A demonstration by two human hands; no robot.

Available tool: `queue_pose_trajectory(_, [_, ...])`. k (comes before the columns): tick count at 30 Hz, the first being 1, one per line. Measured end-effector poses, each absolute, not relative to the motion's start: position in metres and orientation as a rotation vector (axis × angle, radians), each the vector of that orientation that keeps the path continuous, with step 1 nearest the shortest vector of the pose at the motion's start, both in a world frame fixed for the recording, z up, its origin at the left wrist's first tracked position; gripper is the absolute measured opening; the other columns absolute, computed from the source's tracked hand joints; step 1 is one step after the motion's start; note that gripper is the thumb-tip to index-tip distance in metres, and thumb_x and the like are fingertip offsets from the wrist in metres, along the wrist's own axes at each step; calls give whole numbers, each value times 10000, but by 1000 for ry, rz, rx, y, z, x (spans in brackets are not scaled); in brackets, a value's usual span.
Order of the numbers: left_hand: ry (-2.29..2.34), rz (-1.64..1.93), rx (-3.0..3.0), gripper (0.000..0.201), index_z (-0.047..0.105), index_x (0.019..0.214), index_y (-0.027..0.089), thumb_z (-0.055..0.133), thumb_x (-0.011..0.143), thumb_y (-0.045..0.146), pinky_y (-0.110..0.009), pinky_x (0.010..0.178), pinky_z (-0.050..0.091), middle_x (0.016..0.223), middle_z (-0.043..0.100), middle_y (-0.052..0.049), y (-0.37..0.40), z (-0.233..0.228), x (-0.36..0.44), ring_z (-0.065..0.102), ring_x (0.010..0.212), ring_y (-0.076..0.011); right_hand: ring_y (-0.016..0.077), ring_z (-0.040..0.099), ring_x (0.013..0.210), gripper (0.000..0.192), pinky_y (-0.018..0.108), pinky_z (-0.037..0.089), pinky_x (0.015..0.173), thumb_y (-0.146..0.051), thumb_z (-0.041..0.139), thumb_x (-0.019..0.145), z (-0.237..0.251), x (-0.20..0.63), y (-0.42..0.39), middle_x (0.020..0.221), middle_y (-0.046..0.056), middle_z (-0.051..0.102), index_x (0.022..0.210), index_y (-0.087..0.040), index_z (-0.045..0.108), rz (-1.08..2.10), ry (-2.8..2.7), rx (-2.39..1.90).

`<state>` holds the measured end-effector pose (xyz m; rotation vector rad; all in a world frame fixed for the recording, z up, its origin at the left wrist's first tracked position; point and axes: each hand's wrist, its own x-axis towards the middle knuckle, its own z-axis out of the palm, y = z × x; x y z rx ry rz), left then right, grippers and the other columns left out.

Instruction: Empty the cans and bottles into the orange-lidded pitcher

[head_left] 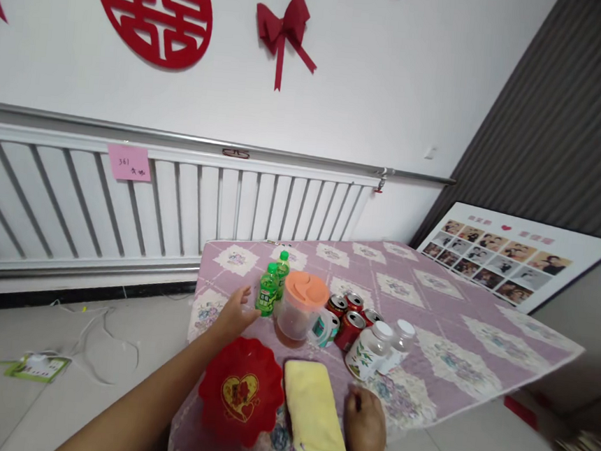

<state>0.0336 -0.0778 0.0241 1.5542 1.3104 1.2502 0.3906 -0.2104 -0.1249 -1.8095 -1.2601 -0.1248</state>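
Observation:
My left hand point(234, 312) reaches over the table with thumb and fingers apart, close beside the front green drink bottle point(267, 293); I cannot tell whether it touches. A second green bottle point(282, 269) stands just behind. To their right is a clear plastic pitcher point(292, 323) with an orange lid point(306, 289). My right hand point(366, 421) rests with curled fingers on the tablecloth, right of a folded yellow cloth point(314, 409); what its fingers hold, if anything, is hidden. Below my left hand lies a red scalloped plate point(215, 393) with a gold heart design.
Several drink cans point(350, 330) cluster right of the pitcher. Two white-capped jars point(368, 351) point(400, 343) stand in front of them. The patterned tablecloth point(451, 365) covers the table. A radiator point(191, 209) runs behind, and a photo board point(508, 254) leans at right.

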Motion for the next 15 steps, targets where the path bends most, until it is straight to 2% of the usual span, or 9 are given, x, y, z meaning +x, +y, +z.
queue_pose_trajectory(3, [1358,1223,1498,827,500,1363,137,807,601,232,-471,1108,439,1446,549,-208,-35,12,48,550,1321,-350,316,646,898,372,478,485,888,-489,457,839,-126,392,-211,915,176,734,808,-202,691,-123,-1278,-1820])
queue_pose_trajectory(8, [1322,1230,1458,990,467,1364,119,885,471,204,-515,1169,354,1473,498,-260,3,2,70,429,1420,-423,329,669,892,336,482,501,870,-457,478,830,-128,394,-212,932,165,752,836,-213,708,-116,-1281,-1841])
queue_pose_trajectory(13, [1193,1247,1416,1123,333,1447,142,913,487,206,-470,1084,448,1465,495,-246,22,-6,86,515,1347,-359,341,676,917,361,498,498,900,-467,460,838,-130,395,-211,960,171,759,849,-213,716,-104,-1269,-1861])
queue_pose_trajectory(15, [1140,1257,1412,1088,366,1418,136,922,485,205,-470,1065,463,1409,539,-225,26,-10,89,554,1292,-343,339,676,915,382,495,499,898,-486,459,844,-130,395,-211,965,176,758,852,-207,720,-91,-1270,-1869])
